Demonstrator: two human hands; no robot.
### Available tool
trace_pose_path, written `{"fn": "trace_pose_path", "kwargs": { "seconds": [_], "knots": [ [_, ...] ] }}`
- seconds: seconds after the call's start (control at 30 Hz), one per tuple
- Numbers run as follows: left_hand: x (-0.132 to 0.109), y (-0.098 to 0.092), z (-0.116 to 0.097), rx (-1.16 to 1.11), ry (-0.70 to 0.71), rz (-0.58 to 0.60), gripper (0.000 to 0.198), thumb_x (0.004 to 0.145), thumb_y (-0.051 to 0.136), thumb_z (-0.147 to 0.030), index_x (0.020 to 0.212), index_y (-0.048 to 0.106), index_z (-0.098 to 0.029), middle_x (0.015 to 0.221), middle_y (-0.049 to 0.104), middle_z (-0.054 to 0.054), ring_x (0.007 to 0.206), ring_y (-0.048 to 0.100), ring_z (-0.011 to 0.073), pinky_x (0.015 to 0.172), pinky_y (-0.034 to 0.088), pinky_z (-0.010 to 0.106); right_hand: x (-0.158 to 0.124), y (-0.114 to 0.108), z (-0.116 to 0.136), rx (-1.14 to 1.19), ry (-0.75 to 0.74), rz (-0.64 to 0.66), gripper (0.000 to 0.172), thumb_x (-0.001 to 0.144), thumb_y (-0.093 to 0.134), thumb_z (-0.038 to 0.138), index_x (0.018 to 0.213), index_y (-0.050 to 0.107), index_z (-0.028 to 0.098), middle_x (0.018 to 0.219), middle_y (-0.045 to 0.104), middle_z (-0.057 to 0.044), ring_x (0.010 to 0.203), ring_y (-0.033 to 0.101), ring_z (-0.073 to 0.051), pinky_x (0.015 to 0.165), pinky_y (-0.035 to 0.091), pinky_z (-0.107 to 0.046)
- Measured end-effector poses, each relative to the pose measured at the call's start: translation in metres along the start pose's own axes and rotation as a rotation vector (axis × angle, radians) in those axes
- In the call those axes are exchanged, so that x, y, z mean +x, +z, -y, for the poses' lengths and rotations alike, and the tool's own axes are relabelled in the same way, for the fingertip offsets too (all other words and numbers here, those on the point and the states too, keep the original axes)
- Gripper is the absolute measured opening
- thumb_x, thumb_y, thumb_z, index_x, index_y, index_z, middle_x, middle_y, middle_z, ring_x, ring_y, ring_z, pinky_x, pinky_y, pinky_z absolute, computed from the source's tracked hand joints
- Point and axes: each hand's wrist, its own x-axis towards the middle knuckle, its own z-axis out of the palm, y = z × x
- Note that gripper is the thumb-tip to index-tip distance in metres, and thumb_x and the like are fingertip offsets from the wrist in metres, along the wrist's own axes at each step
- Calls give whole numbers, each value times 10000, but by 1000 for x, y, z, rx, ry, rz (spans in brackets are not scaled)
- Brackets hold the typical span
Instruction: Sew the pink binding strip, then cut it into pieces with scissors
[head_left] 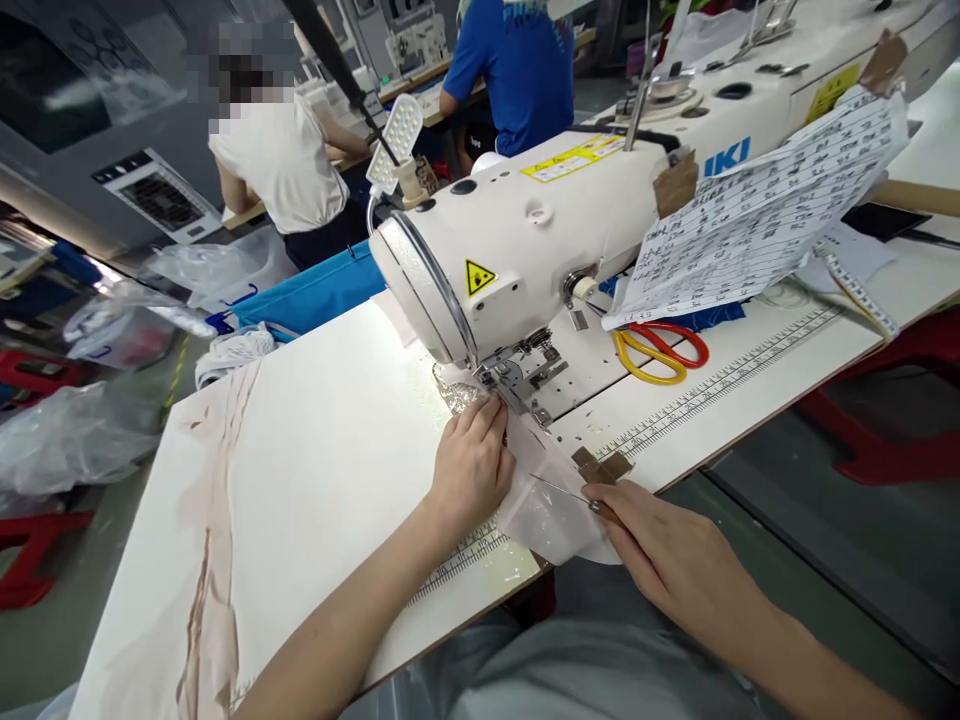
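Note:
A pale pink piece of fabric [559,525] lies at the sewing machine [525,230] and hangs over the table's front edge. My left hand [474,455] has its fingers bent and pressed together on the fabric, right beside the presser foot [514,385]; the fingertips are partly hidden. To the right, my right hand [660,535] is closed around an awl [562,490], whose thin metal shaft points left across the fabric. Its handle is mostly hidden in my palm.
Scissors with red and yellow handles [649,352] lie right of the needle area. A written paper sheet [757,215] is taped to the machine. More pink fabric [217,560] lies along the table's left side. Two people sit beyond, near plastic bags [71,435].

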Motion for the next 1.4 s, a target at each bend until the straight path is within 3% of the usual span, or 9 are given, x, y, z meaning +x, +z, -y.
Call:
{"fn": "trace_pose_path", "kwargs": {
  "seconds": [0.23,0.47,0.97,1.4],
  "knots": [
    [2,2,3,-12,-2,-52,392,889,470,-149,1237,637,-86,1270,661,161,1228,565,306,1001,496,458,-1,-3,-1,-40,11,67,294,994,359,134,1192,575,160,993,727,-98,834,726,-199,670,581,-283],
    [3,2,4,19,-37,27,430,912,443,-183,1311,583,-109,1335,612,168,1271,534,313,1025,477,469,14,-3,1,-120,2,76,316,991,323,127,1180,574,153,909,725,-77,686,695,-170,552,522,-248],
    [-3,0,-9,23,-24,69,493,934,394,-224,1390,477,-56,1419,520,223,1370,435,354,1108,398,512,33,2,3,-174,6,75,309,1000,322,133,1169,581,127,880,666,-56,636,650,-158,494,439,-250],
    [-4,-9,-18,109,15,88,468,939,397,-222,1329,549,-12,1379,579,213,1333,493,334,1112,401,483,38,5,5,-154,-12,113,316,980,338,96,1168,590,130,883,688,-66,671,670,-165,515,464,-236]
  ]
}}
